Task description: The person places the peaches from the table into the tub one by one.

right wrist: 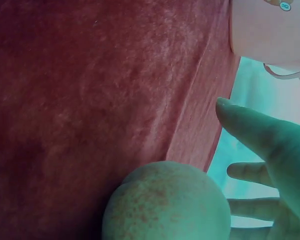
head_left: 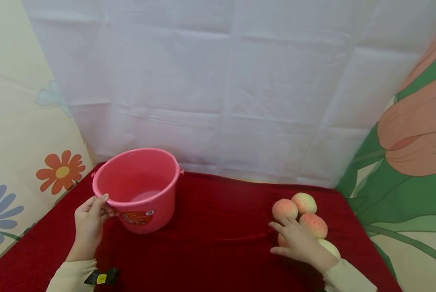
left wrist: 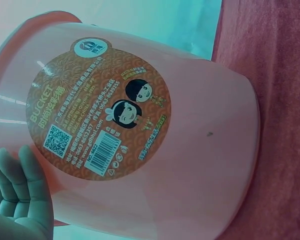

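Observation:
A pink bucket (head_left: 159, 211) stands upright at the left of the red cloth, its inside bare in the head view. My left hand (head_left: 90, 219) grips its near left rim, thumb over the edge and fingers beneath. A round printed label (left wrist: 100, 110) shows on the bucket's side in the left wrist view. At the right, my right hand (head_left: 300, 243) is spread above a cluster of several peaches (head_left: 314, 225), fingers apart and holding nothing. One peach (right wrist: 165, 205) sits close by the hand in the right wrist view; others are partly hidden beneath it.
Red cloth (head_left: 218, 259) covers the table between bucket and peaches. A white sheet (head_left: 218, 89) hangs behind the back edge. Flower-patterned walls (head_left: 415, 182) stand at both sides. A black strap with a yellow tag (head_left: 102, 278) is at the left wrist.

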`<action>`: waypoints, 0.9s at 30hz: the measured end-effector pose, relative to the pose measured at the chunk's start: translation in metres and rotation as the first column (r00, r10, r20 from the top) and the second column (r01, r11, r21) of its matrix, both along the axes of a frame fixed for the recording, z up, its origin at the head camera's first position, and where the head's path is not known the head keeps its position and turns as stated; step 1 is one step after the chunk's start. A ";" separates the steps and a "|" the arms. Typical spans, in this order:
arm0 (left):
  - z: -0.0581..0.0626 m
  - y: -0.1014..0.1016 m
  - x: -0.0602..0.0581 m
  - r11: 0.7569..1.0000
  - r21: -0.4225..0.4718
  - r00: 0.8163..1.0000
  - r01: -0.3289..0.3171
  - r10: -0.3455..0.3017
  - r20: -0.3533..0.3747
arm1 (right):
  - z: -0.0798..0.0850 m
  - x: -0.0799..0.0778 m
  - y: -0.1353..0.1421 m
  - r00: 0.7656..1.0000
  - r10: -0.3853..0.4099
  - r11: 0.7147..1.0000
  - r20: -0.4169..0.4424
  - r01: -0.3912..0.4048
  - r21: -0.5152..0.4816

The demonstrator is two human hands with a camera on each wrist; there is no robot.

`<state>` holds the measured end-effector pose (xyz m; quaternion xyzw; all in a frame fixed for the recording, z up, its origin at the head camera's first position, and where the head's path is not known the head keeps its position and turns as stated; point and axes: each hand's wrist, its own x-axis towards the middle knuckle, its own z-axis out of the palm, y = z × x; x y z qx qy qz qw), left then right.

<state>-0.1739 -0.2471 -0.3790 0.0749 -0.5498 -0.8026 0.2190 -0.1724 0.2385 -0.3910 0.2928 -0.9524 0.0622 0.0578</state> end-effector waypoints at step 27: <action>0.000 0.002 0.000 1.000 -0.004 1.000 -0.006 0.006 0.005 | -0.024 -0.007 0.013 0.995 -0.008 0.984 -0.101 0.026 0.177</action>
